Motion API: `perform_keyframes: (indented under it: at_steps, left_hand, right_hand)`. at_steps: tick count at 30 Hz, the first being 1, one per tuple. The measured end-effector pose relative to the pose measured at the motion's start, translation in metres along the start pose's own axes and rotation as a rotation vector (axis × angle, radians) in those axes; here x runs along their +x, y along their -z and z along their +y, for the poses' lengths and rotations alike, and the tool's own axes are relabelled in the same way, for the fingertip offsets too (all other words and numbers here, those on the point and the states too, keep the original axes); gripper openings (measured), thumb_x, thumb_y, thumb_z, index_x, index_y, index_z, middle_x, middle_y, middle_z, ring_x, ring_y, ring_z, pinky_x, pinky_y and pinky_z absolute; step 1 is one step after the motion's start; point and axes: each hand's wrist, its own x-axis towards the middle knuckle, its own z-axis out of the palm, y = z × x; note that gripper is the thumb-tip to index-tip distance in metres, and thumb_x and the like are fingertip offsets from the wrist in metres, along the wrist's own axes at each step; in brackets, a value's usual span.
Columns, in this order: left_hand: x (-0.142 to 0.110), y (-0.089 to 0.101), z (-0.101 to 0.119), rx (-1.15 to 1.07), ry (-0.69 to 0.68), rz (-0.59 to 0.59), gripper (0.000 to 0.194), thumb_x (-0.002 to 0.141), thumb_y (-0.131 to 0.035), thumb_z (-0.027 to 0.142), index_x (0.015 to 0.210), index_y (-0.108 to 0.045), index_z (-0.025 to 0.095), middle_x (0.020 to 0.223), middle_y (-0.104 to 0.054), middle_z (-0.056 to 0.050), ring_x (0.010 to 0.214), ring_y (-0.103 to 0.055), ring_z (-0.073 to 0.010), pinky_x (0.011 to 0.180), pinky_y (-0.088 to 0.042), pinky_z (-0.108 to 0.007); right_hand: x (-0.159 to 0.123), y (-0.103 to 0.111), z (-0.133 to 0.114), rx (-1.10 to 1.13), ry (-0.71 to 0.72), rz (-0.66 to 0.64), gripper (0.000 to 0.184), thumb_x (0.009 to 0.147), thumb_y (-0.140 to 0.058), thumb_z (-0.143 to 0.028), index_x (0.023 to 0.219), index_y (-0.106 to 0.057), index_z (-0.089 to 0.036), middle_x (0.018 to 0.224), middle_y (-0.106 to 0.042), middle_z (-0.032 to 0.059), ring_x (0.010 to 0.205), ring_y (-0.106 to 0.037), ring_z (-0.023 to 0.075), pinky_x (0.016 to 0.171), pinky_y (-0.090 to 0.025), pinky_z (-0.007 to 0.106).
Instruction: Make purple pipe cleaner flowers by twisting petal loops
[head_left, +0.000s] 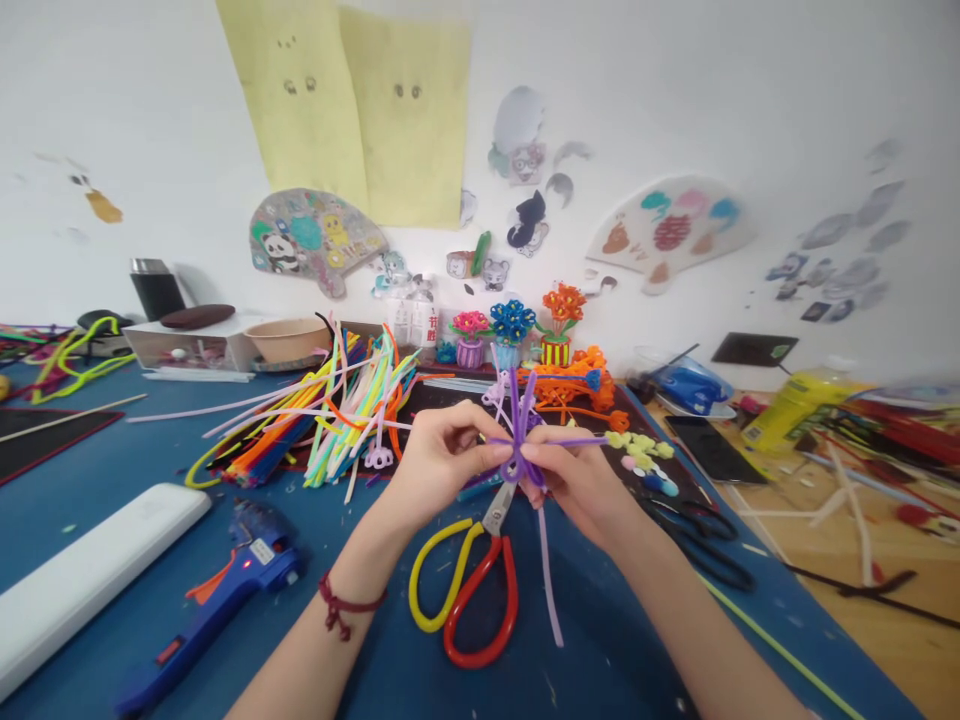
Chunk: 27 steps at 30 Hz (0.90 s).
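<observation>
My left hand (442, 455) and my right hand (574, 480) meet above the blue table (105, 470), both pinching a purple pipe cleaner piece (517, 430). The piece is twisted at its middle, with loops sticking up and a pale lilac strand hanging down toward me. A red cord bracelet sits on my left wrist. Just below the hands lie scissors (469, 585) with one yellow and one red handle.
A blue glue gun (225, 590) and a long white case (82, 570) lie at the left. A pile of coloured pipe cleaners (330, 415) spreads behind the hands. Small pipe cleaner flower pots (514, 335) stand by the wall. Black scissors (701, 545) and a dark phone (712, 450) lie at the right.
</observation>
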Motion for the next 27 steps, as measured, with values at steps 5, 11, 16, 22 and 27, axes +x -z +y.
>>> perform_keyframes:
  at_steps: [5, 11, 16, 22, 27]
  left_hand:
    - [-0.001, 0.003, 0.003, 0.017, 0.126, -0.119, 0.018, 0.074, -0.074, 0.029, 0.068, -0.069, 0.012, 0.060, -0.063, -0.001, 0.056, -0.054, -0.0098, 0.055, -0.041, -0.022]
    - [0.001, 0.005, 0.006, 0.271, 0.108, -0.117, 0.035, 0.086, -0.059, 0.038, 0.064, -0.068, 0.012, 0.063, -0.065, -0.004, 0.059, -0.055, -0.0113, 0.057, -0.041, -0.022]
    - [0.002, -0.001, 0.002, 0.164, 0.067, 0.034, 0.022, 0.081, -0.067, 0.035, 0.081, -0.065, 0.014, 0.063, -0.062, 0.001, 0.059, -0.055, -0.0102, 0.055, -0.041, -0.020]
    - [0.002, -0.007, -0.003, -0.012, 0.056, 0.102, 0.016, 0.078, -0.071, 0.027, 0.076, -0.063, 0.014, 0.065, -0.068, -0.001, 0.059, -0.060, -0.0097, 0.059, -0.046, -0.019]
    - [0.001, -0.005, -0.002, -0.092, 0.036, 0.071, 0.011, 0.077, -0.073, 0.023, 0.077, -0.070, 0.013, 0.069, -0.070, -0.002, 0.062, -0.063, -0.0100, 0.059, -0.048, -0.018]
  right_hand:
    - [0.000, 0.005, -0.001, -0.004, 0.012, -0.013, 0.022, 0.076, -0.068, -0.029, 0.059, -0.062, -0.016, 0.052, -0.057, -0.0022, 0.046, -0.052, 0.0100, 0.045, -0.042, 0.021]
    - [0.005, 0.013, 0.000, -0.148, 0.080, 0.043, 0.020, 0.080, -0.065, -0.031, 0.067, -0.064, -0.016, 0.056, -0.061, -0.0008, 0.050, -0.055, 0.0116, 0.050, -0.043, 0.023]
    - [0.003, 0.011, -0.005, -0.210, -0.011, -0.043, 0.025, 0.076, -0.067, -0.033, 0.060, -0.060, -0.015, 0.053, -0.060, -0.0007, 0.049, -0.056, 0.0115, 0.050, -0.045, 0.023]
    - [0.006, 0.011, -0.002, -0.136, -0.042, 0.009, 0.023, 0.079, -0.068, -0.037, 0.076, -0.061, -0.016, 0.062, -0.067, 0.0011, 0.056, -0.064, 0.0147, 0.060, -0.053, 0.028]
    - [0.005, 0.014, 0.000, -0.050, -0.048, -0.069, 0.024, 0.081, -0.070, -0.035, 0.094, -0.064, -0.016, 0.071, -0.072, 0.0027, 0.065, -0.069, 0.0164, 0.068, -0.055, 0.031]
